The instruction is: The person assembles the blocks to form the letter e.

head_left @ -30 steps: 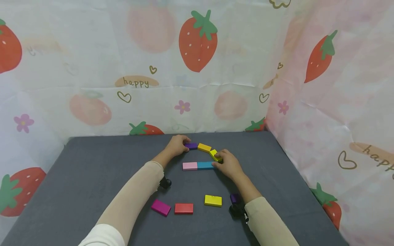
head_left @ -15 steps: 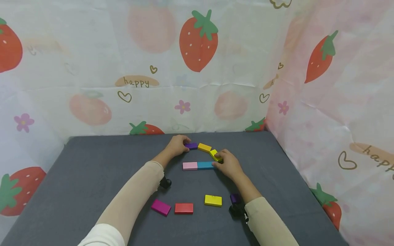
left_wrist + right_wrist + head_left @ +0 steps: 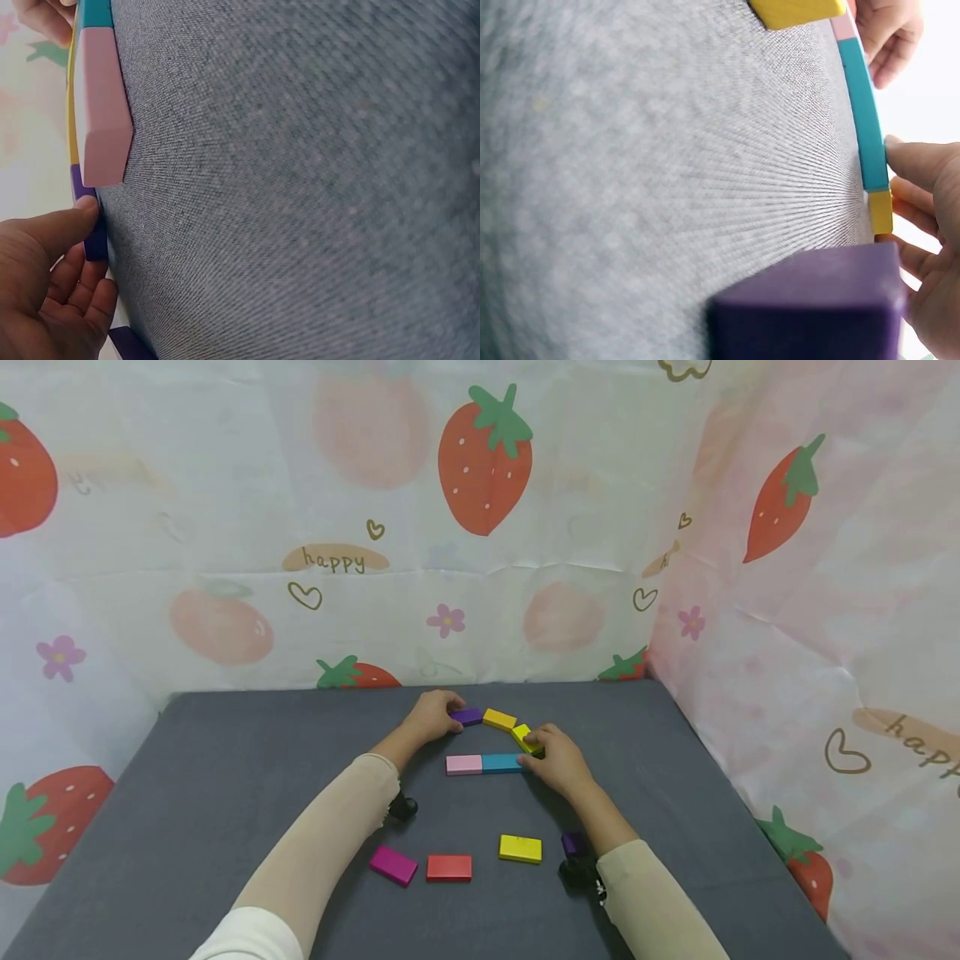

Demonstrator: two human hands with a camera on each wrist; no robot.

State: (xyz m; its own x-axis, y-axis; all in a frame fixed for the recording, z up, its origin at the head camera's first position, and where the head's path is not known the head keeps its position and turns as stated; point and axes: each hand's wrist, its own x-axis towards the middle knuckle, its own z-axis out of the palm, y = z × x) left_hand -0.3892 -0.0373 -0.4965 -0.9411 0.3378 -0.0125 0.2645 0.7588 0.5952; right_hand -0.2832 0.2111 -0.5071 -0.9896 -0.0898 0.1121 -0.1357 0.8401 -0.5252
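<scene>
In the head view, my left hand (image 3: 432, 715) pinches the left end of a purple block (image 3: 468, 717); the left wrist view shows the thumb on the near face of this purple block (image 3: 96, 244) with fingers behind. An orange-yellow block (image 3: 499, 719) and a yellow block (image 3: 523, 736) continue a curve to the right. My right hand (image 3: 561, 762) bends over the yellow block's right end, its fingers partly hiding it. The right thumb lies by the right end of a blue block (image 3: 501, 763). A pink block (image 3: 463, 765) joins the blue one end to end.
Nearer on the grey cloth (image 3: 262, 777) lie a magenta block (image 3: 393, 866), a red block (image 3: 449, 867) and another yellow block (image 3: 520, 849). A second dark purple block (image 3: 573, 843) sits beside the right wrist camera (image 3: 577, 875). A strawberry-print curtain (image 3: 480, 610) rises behind the table.
The purple block in my left hand has turned very slightly, its right end now a little farther back. Both hands otherwise keep their places, and the other blocks lie as before.
</scene>
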